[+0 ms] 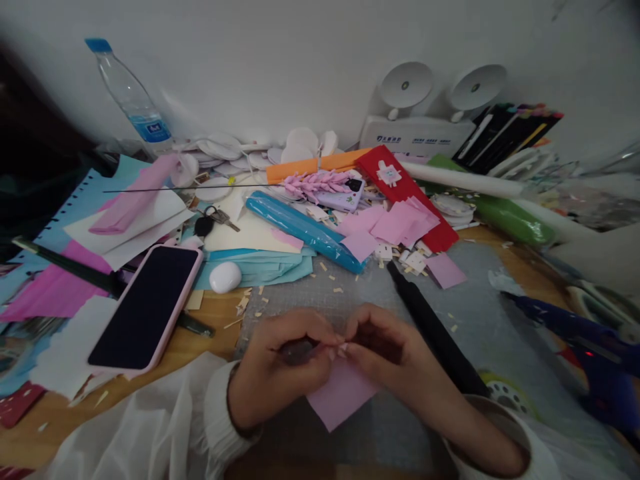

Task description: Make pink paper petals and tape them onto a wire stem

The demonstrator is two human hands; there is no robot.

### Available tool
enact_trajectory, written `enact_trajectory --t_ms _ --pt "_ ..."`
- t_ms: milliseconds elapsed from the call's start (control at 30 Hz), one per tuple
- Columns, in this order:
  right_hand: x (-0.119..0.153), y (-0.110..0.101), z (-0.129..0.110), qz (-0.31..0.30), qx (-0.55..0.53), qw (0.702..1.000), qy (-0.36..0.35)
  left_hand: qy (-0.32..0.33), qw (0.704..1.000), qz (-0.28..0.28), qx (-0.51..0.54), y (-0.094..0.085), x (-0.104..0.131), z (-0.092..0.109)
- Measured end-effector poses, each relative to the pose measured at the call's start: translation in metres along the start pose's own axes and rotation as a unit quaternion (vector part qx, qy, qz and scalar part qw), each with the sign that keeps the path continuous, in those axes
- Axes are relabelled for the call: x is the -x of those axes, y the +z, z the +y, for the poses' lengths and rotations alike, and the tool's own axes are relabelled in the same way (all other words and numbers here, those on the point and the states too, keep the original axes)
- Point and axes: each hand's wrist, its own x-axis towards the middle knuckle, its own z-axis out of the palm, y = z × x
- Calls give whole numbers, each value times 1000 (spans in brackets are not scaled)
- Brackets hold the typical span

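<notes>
A small square of pink paper [340, 395] hangs from my fingertips over the grey cutting mat [310, 297], one corner pointing toward me. My left hand [290, 363] pinches its upper edge between thumb and forefinger. From the other side, my right hand [395, 350] pinches the same edge, fingertips nearly touching those of the left. The paper looks twisted or folded where the fingers meet, but they partly hide it. Beyond the hands, more pink squares [400, 220] lie in a loose pile, near a pink paper flower spike [317, 183] on a thin dark wire.
A phone [145, 307] and white earbud case [225, 277] lie left. Past the mat are a blue roll [305, 230] and keys [220, 217]. A black rod [435, 327] and blue glue gun [580, 347] are right. A bottle [133, 100] stands at the back left.
</notes>
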Motion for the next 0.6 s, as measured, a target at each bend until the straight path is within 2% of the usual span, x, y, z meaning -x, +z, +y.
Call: enact_trajectory --t_ms 333,600 --pt "0 -6 0 4 8 1000 -1 75 992 -47 -89 -5 -2 6" --pt "-1 -4 -1 28 52 998 -14 84 990 -29 -113 -5 -1 1"
